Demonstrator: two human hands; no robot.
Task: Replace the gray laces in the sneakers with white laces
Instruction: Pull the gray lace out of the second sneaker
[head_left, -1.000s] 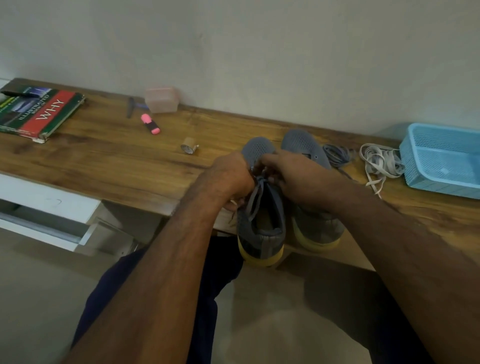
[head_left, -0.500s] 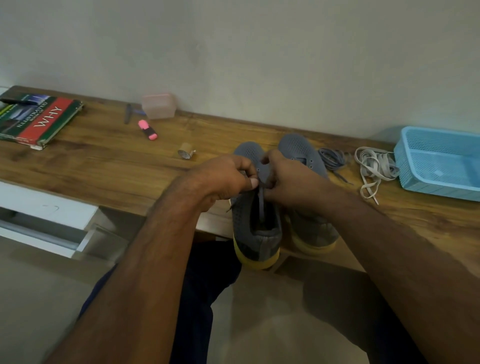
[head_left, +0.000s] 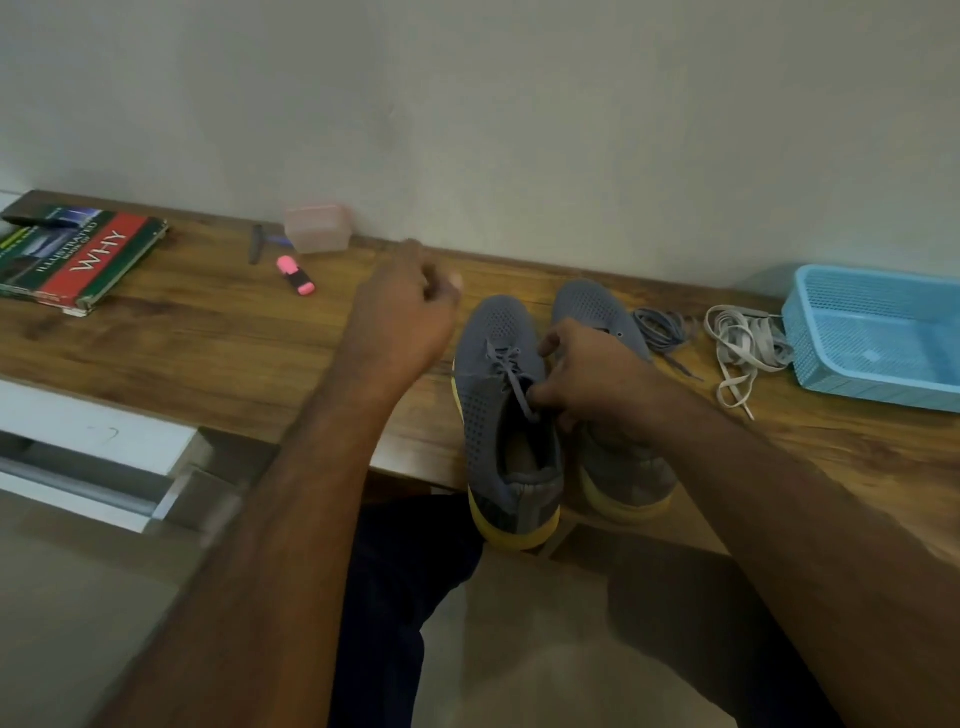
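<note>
Two gray sneakers with yellow soles stand side by side at the desk's front edge. The left sneaker (head_left: 498, 405) has a gray lace (head_left: 506, 364) threaded through its lower eyelets. My right hand (head_left: 597, 384) pinches that lace beside the shoe's opening and rests over the right sneaker (head_left: 597, 306), which shows no lace. My left hand (head_left: 410, 306) hovers above the desk to the left of the shoes, blurred, fingers curled; no lace shows in it. A loose gray lace (head_left: 660, 330) and a bundle of white laces (head_left: 743, 343) lie right of the shoes.
A blue mesh basket (head_left: 878, 374) sits at the far right. At the left lie a book (head_left: 78, 260), a pink highlighter (head_left: 296, 275), a pen (head_left: 254, 244) and a small pink box (head_left: 317, 228) by the wall. The wooden desk (head_left: 208, 338) has a white drawer unit below.
My left hand has left the left sneaker and swung up and to the left. My right hand stays at the shoe, holding the lace. The camera has tilted up a little.
</note>
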